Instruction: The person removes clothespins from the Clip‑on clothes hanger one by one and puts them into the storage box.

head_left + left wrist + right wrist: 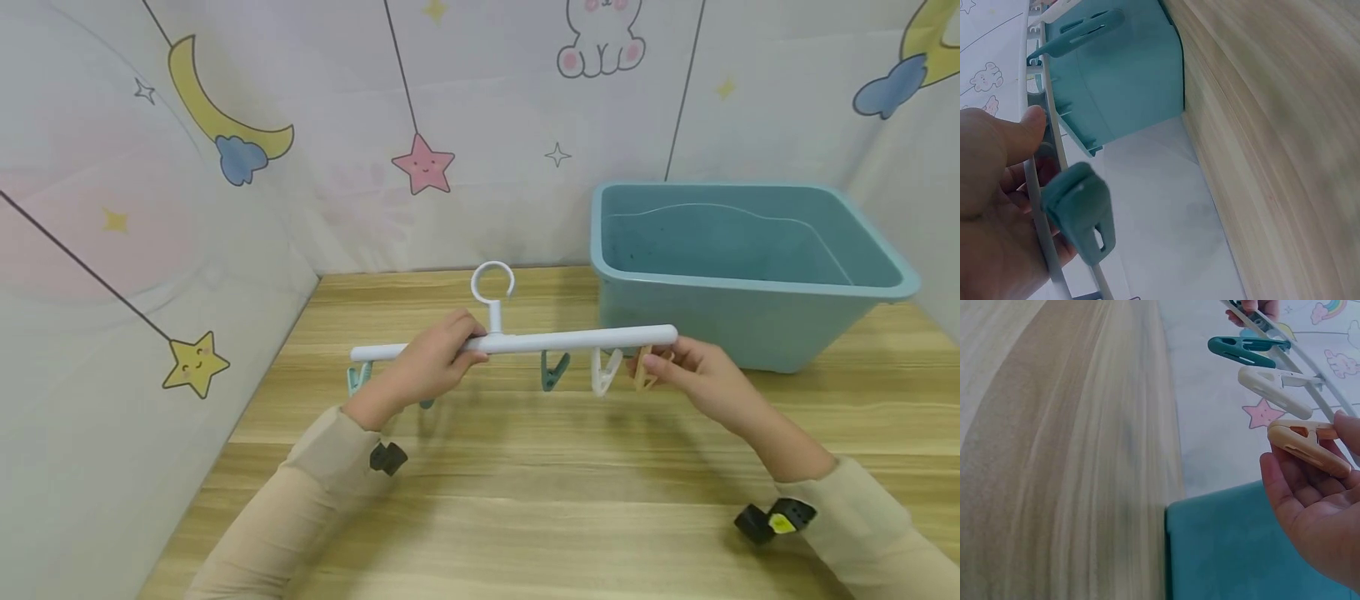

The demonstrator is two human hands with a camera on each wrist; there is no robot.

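Observation:
A white clip hanger with a round hook is held level above the table. My left hand grips its bar just left of the hook. At the right end, my right hand pinches a beige clip hanging from the bar, thumb on its upper end and fingers beneath. Beside it hang a white clip and a dark green clip. Another dark green clip hangs by my left hand, mostly covered in the head view. A light green clip hangs near the left end.
A blue-green plastic tub stands at the back right, close behind my right hand. The wood-grain table reaches back to a wall sheet printed with stars and moons. Black wrist cameras sit at both sleeves.

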